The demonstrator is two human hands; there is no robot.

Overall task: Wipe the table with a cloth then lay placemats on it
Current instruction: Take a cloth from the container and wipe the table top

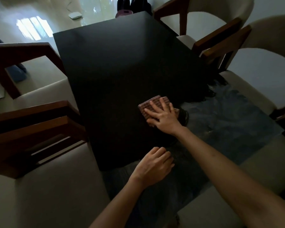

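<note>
A dark, glossy table (115,66) fills the middle of the view. On it, right of centre, lies a folded reddish-brown cloth (150,103) with a ribbed weave. My right hand (163,115) presses flat on the cloth, fingers spread over it, covering its near half. My left hand (154,167) rests palm down on the table near its front edge, fingers loosely curled, holding nothing. No placemats are in view.
Wooden armchairs with cream cushions stand on both sides: two on the left (28,132), two on the right (220,33). The right part of the tabletop (229,112) reflects light. A small white object (75,15) lies on the pale floor beyond.
</note>
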